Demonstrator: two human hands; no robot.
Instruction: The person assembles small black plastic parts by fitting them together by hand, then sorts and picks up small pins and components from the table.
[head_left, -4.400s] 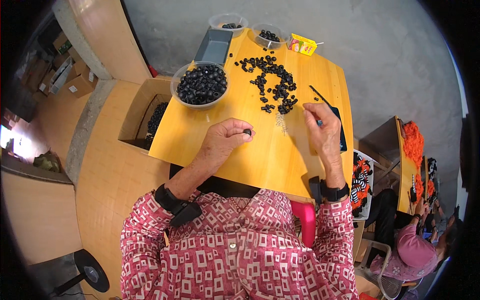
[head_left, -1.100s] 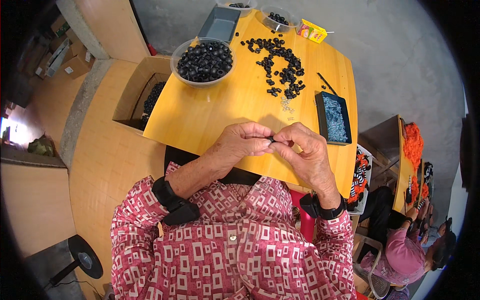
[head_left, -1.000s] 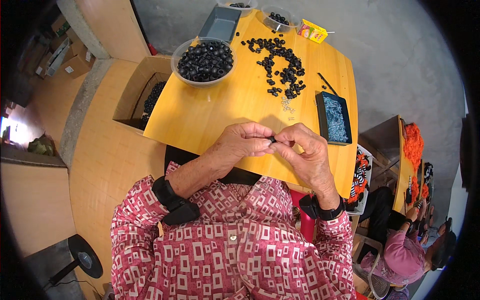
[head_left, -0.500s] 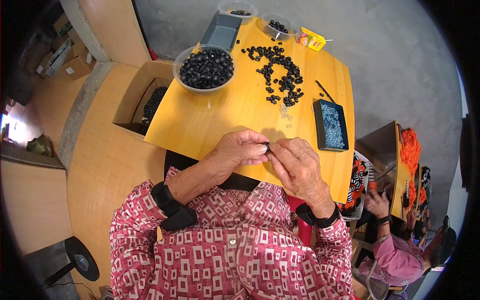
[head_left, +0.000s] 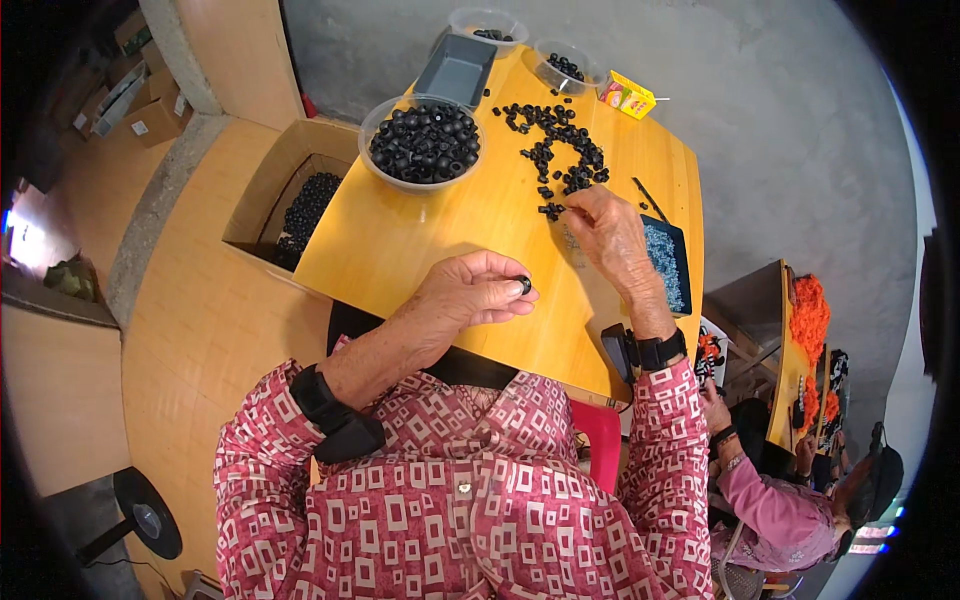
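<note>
Near the front edge of the yellow table (head_left: 400,250), my left hand (head_left: 465,292) pinches a small black rounded piece (head_left: 524,284) between thumb and fingers. My right hand (head_left: 612,238) is farther out, its fingertips closed together at the near end of loose small black cylindrical pieces (head_left: 575,160). What the right fingertips hold, if anything, is hidden. A black tray (head_left: 681,250) of tiny clear pieces lies partly behind my right hand and wrist. A clear bowl (head_left: 422,180) full of black balls with holes stands left of the loose pieces.
A grey tray (head_left: 455,70), two clear tubs (head_left: 568,68) (head_left: 488,25) and a yellow box (head_left: 627,95) stand at the far side. A thin black stick (head_left: 650,198) lies right. Left, a cardboard box (head_left: 265,205) holds black balls. A co-worker (head_left: 775,500) sits at lower right.
My right hand has left my left hand and reached forward to the loose black pieces. My left hand stays in place, still pinching the rounded piece. The co-worker's hand has moved lower.
</note>
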